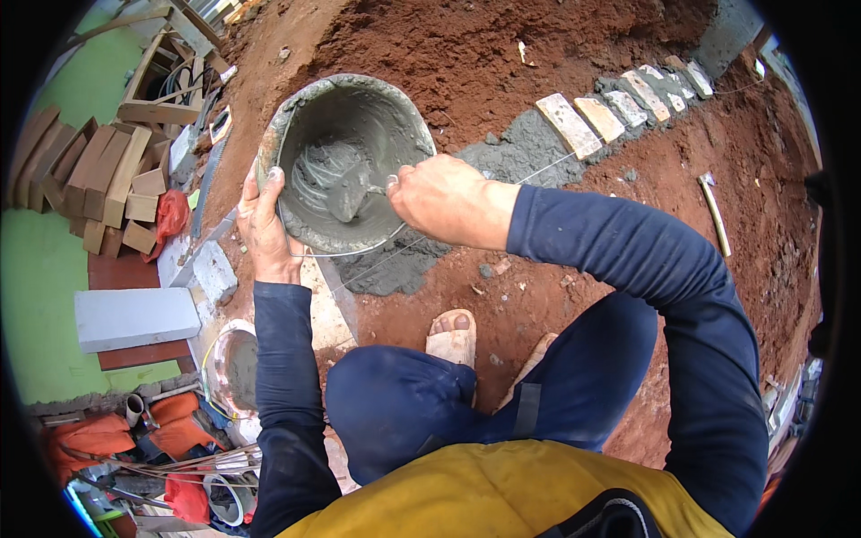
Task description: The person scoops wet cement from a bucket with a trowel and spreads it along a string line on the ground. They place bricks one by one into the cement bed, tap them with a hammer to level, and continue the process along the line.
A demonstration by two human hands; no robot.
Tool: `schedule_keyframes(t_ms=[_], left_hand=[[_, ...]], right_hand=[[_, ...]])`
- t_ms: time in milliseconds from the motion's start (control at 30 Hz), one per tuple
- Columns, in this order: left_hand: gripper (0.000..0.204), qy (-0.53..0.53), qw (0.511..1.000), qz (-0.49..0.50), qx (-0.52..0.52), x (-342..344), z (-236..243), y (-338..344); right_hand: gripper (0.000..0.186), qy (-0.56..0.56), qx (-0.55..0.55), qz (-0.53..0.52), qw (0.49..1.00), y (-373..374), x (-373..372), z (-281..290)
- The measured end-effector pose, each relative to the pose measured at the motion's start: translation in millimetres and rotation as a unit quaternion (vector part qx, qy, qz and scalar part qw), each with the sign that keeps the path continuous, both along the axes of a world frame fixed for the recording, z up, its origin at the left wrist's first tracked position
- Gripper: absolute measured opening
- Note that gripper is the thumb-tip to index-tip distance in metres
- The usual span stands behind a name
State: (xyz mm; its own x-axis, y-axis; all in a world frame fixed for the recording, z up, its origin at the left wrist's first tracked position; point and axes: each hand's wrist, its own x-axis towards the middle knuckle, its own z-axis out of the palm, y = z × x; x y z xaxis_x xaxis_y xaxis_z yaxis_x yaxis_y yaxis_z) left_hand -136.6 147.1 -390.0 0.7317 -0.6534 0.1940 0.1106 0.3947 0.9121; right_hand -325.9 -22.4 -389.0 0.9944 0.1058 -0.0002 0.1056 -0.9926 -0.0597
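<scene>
Only the head view here. The bucket (381,117) sits around 11 o'clock, tipped so its mouth faces up at the wearer. Can't tell if its base is on the ground or hanging.

Left hand (267,215) has it at the bucket's 8 o'clock, partly curled with the thumb over the rim; some fingers are hidden. Right hand (439,199) comes in from the bucket's 4 o'clock, closed in a fist around the handle of what looks like a trowel (348,204), blade down in the mortar (327,170).

My read: this is the working or scooping stage. I'd say the next move calls for a firm left grip so the bucket doesn't roll, plus a fairly level blade so the load doesn't slide off.

As for looks, the mortar is grey, wet and pretty creamy, with curved ridges at 9 o'clock of the blade. The bucket's inside is smeared all round and the rim is crusty.

Toward 1–2 o'clock a mortar bed (511,154) leads to a row of bricks (619,108), with a white string (547,168) alongside. There's a second bucket (208,368) at 8 o'clock, also with grey stuff inside.
</scene>
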Motion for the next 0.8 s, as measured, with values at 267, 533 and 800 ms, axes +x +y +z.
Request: schedule_keyframes(t_ms=[267,533,800], left_hand=[[0.042,-0.003,1.000,0.028,-0.003,1.0,-2.3,1.3],[0.042,-0.056,0.995,0.078,-0.010,-12.1,-1.7,-4.2],[0.042,-0.062,0.995,0.071,-0.014,-19.8,8.1,-3.2]], right_hand=[[0.025,-0.017,-0.044,-0.003,0.999,-2.1,0.8,10.1],[0.025,-0.102,-0.063,-0.053,0.991,-24.2,15.6,18.4],[0.024,-0.206,-0.034,-0.053,0.977,-10.8,-2.4,34.6]])
